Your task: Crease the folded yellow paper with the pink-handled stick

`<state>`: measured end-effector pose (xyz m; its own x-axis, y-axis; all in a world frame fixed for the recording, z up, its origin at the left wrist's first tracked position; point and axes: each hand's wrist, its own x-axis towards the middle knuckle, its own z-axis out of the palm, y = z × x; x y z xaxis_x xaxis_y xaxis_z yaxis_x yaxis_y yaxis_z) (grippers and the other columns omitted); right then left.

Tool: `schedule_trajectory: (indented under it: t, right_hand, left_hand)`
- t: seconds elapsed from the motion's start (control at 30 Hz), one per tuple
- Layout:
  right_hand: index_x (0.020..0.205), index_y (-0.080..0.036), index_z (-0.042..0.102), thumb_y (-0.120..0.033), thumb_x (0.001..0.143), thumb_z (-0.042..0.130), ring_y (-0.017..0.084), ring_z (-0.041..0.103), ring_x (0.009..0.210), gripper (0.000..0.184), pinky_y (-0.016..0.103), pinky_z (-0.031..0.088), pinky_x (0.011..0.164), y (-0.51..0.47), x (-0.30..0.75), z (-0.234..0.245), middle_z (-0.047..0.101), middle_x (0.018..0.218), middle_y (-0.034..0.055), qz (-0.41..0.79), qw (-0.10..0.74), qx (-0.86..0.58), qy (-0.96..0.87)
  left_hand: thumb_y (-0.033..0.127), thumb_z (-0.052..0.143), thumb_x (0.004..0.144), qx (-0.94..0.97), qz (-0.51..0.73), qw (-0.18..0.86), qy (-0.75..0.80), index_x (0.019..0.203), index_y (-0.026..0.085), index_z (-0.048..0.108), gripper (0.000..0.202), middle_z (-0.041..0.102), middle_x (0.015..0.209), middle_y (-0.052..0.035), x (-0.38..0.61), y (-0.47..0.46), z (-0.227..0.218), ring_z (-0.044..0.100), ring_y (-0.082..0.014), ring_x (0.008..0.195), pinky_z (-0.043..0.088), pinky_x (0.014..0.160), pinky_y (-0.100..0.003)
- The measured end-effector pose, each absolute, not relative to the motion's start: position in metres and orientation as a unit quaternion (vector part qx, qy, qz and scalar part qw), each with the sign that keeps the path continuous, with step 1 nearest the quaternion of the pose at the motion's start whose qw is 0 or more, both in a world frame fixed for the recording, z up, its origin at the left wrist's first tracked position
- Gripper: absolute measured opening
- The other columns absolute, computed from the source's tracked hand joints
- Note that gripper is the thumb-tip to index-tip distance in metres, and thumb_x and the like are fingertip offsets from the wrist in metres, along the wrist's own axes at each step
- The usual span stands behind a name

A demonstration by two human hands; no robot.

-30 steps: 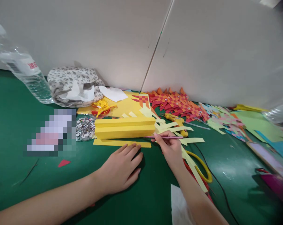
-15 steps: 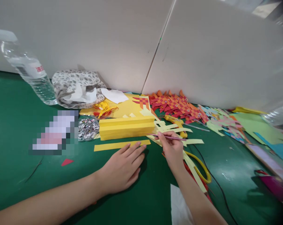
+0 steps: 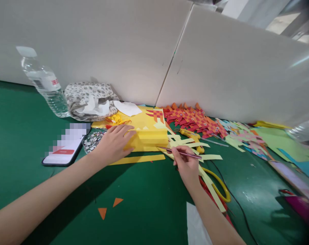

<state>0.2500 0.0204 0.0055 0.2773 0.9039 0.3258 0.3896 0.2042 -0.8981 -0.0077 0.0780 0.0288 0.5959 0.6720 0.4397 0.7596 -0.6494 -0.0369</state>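
A folded yellow paper strip (image 3: pixel 153 137) with lengthwise creases lies in front of me. Over its left end is my left hand (image 3: pixel 114 141), fingers spread across it with the thumb at the near side; whether it grips the paper is unclear. My right hand (image 3: pixel 186 161) pinches a slim purple pen-like tool (image 3: pixel 192 155), its thin tip pointing left at the paper's lower right edge. Just nearer to me lies a flat yellow paper strip (image 3: pixel 144 159). Pale yellow paper strips (image 3: pixel 212 157) spread around the right hand.
Googly eyes (image 3: pixel 90 140) and a phone (image 3: pixel 63 153) lie left. Behind stand a water bottle (image 3: pixel 50 90) and a patterned tissue holder (image 3: pixel 90 95). Woven red-orange paper fish (image 3: pixel 192 117), a yellow glue gun (image 3: pixel 192 135) and its black cable (image 3: pixel 231 190) are right. Orange triangles (image 3: pixel 102 213) lie in front.
My left hand has moved up and left, from the green table by the flat strip onto the folded paper's left end. Two orange triangles now show. My right hand has hardly moved.
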Motion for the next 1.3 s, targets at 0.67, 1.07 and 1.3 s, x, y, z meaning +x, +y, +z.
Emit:
schedule_trajectory:
  t: [0.67, 1.07, 1.3]
  right_hand:
    - [0.096, -0.023, 0.059, -0.021, 0.095, 0.042, 0.031, 0.056, 0.115, 0.018, 0.061, 0.033, 0.101, 0.021, 0.238, 0.003, 0.067, 0.12, 0.0097, -0.04, 0.179, -0.549, -0.815]
    - [0.11, -0.022, 0.054, -0.025, 0.096, 0.044, 0.031, 0.053, 0.12, 0.018, 0.057, 0.03, 0.104, 0.02, 0.243, 0.001, 0.064, 0.123, 0.0099, -0.032, 0.222, -0.561, -0.797]
    - [0.125, -0.021, 0.048, -0.028, 0.091, 0.052, 0.031, 0.055, 0.115, 0.035, 0.05, 0.04, 0.098, 0.019, 0.244, 0.002, 0.067, 0.113, 0.0118, -0.054, 0.304, -0.548, -0.778]
  left_hand:
    - [0.058, 0.051, 0.084, -0.88, -0.156, 0.022, -0.447, 0.115, 0.018, 0.057, 0.051, 0.063, 0.12, -0.0116, -0.029, 0.097, 0.018, 0.058, -0.0299, 0.109, 0.044, 0.093, -0.044]
    - [0.045, 0.043, 0.093, -0.856, -0.196, 0.075, -0.473, 0.118, 0.02, 0.058, 0.038, 0.067, 0.113, -0.0112, -0.029, 0.097, 0.021, 0.065, -0.0278, 0.098, 0.051, 0.076, -0.036]
    - [0.037, 0.041, 0.094, -0.823, -0.235, 0.013, -0.517, 0.102, 0.022, 0.062, 0.028, 0.071, 0.104, -0.004, -0.031, 0.094, 0.035, 0.067, -0.0214, 0.087, 0.047, 0.064, -0.027]
